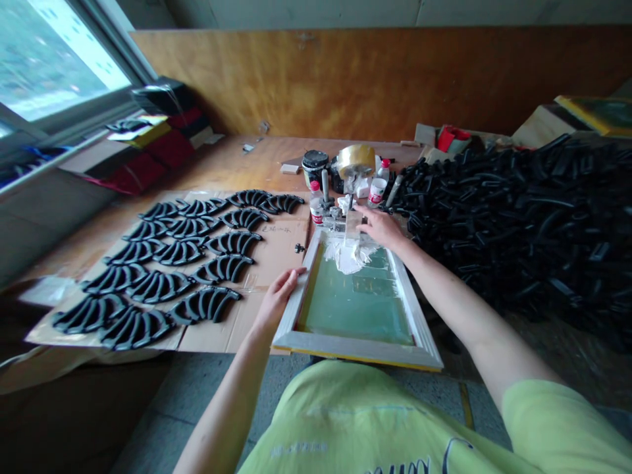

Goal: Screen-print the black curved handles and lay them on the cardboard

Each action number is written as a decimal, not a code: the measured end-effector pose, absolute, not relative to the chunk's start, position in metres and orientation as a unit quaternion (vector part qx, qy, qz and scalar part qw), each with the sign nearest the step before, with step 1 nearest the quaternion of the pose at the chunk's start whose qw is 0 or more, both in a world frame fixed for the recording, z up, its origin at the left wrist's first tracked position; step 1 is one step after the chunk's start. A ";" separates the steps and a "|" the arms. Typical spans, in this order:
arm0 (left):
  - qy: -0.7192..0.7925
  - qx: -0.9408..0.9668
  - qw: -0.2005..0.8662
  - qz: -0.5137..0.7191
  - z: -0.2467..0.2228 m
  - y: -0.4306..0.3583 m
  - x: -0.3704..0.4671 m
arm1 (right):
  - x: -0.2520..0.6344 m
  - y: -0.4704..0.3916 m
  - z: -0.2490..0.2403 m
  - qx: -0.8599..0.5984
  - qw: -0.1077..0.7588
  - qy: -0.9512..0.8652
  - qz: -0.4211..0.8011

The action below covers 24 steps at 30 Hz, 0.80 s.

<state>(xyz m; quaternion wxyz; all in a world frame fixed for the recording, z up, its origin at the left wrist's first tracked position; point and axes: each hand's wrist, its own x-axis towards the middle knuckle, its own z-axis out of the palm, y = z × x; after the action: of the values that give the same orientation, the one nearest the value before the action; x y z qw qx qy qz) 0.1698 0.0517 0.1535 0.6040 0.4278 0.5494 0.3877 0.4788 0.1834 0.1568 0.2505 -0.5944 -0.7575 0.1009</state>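
A screen-printing frame (pixel 355 347) with green mesh lies in front of me, white paste (pixel 349 255) spread over its far end. My left hand (pixel 280 296) is at the frame's left side, fingers closed over the edge; what lies under the fingertips is hard to see. My right hand (pixel 381 227) pinches a pale, see-through squeegee (pixel 352 225), which stands upright at the white paste. Behind it, the frame's far end meets a metal clamp (pixel 333 217). Left of the frame, rows of black curved parts (pixel 182 283) lie fanned out on cardboard (pixel 281 234).
A big heap of black parts (pixel 523 224) fills the right side. Behind the frame stand a paint tub (pixel 315 166), a tape roll (pixel 356 160) and two red-capped bottles (pixel 377 191). Boxes (pixel 170 141) sit by the window. A wooden board (pixel 345 82) rises at the back.
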 end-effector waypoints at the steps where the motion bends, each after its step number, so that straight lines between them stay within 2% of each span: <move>1: 0.534 0.428 0.600 0.414 0.164 0.058 0.173 | 0.494 0.186 0.156 -0.610 0.282 -0.733 0.104; 3: 0.480 0.425 0.588 0.493 0.182 0.075 0.181 | 0.526 0.181 0.146 -0.662 0.335 -0.662 0.111; 5: 0.428 0.421 0.578 0.553 0.198 0.091 0.193 | 0.548 0.165 0.126 -0.719 0.346 -0.592 0.112; 8: 0.412 0.404 0.583 0.572 0.210 0.109 0.209 | 0.543 0.134 0.091 -0.719 0.299 -0.612 0.140; 11: 0.434 0.353 0.587 0.586 0.195 0.102 0.224 | 0.506 0.103 0.068 -0.623 0.210 -0.738 0.153; 13: 0.466 0.325 0.643 0.514 0.169 0.081 0.235 | 0.474 0.083 0.066 -0.597 0.185 -0.771 0.119; 15: 0.493 0.301 0.721 0.383 0.136 0.052 0.247 | 0.443 0.060 0.070 -0.608 0.205 -0.763 0.077; 18: 0.503 0.272 0.764 0.297 0.093 0.016 0.250 | 0.411 0.030 0.079 -0.515 0.232 -0.822 0.067; 21: 0.577 0.340 0.691 0.274 0.067 0.019 0.220 | 0.427 0.021 0.078 -0.410 0.218 -0.882 0.073; 24: 0.703 0.509 0.471 0.159 0.055 0.057 0.167 | 0.496 0.035 0.066 -0.533 0.160 -0.831 0.000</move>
<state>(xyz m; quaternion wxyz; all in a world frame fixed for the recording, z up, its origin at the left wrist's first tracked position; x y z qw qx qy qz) 0.1666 0.0567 0.0552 0.4706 0.5091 0.7030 0.1586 0.4965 0.0347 0.0665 0.1599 -0.5330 -0.8309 -0.0003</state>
